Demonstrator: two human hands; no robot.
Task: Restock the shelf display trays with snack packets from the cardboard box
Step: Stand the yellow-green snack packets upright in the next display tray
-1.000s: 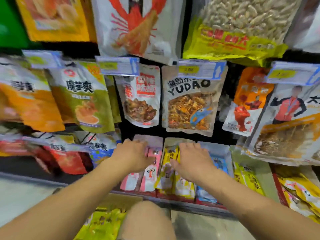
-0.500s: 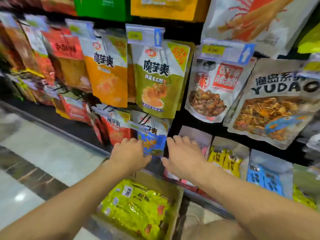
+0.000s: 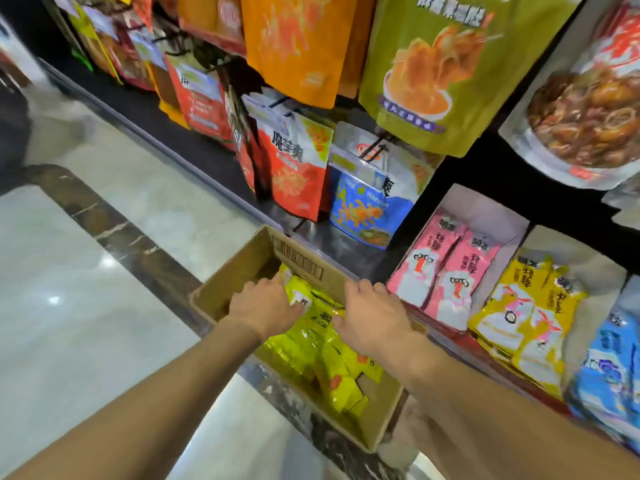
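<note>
In the open brown cardboard box [image 3: 377, 427] on the floor, the row of glossy yellow-green snack packets [image 3: 332, 358] runs from 5 o'clock near you up to 11 o'clock, and its far end lies directly under both your hands. Your left hand [image 3: 263, 306] and right hand [image 3: 375, 317] sit knuckles-up on that end, fingers bent down onto the packets with the tips hidden, so I cannot tell whether either pinches one. Beyond, the white shelf display trays [image 3: 485, 209] lie at 2 o'clock from your right hand, which is the nearer hand for the carry.
</note>
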